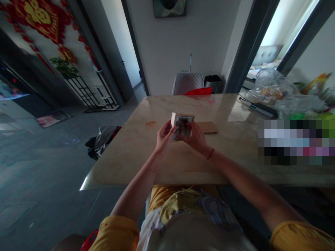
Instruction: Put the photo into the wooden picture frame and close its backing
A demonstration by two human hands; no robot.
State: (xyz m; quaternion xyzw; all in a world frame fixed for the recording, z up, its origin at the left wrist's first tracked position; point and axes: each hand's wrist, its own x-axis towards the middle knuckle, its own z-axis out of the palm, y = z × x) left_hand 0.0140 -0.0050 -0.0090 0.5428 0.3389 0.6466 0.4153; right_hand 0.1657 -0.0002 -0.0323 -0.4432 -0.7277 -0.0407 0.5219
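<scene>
A person sits at a marble table, holding a small picture card up over its middle in both hands. The left hand grips the card's near left side with a narrow pinch, a white flap standing up beside the thumb. The right hand closes on the opposite side, fingers curled under, a dark cord bracelet at the wrist. Just beyond it, a flat brown cardboard piece lies on the tabletop. Crumpled plastic bags and a black device sit near the table's far right corner.
</scene>
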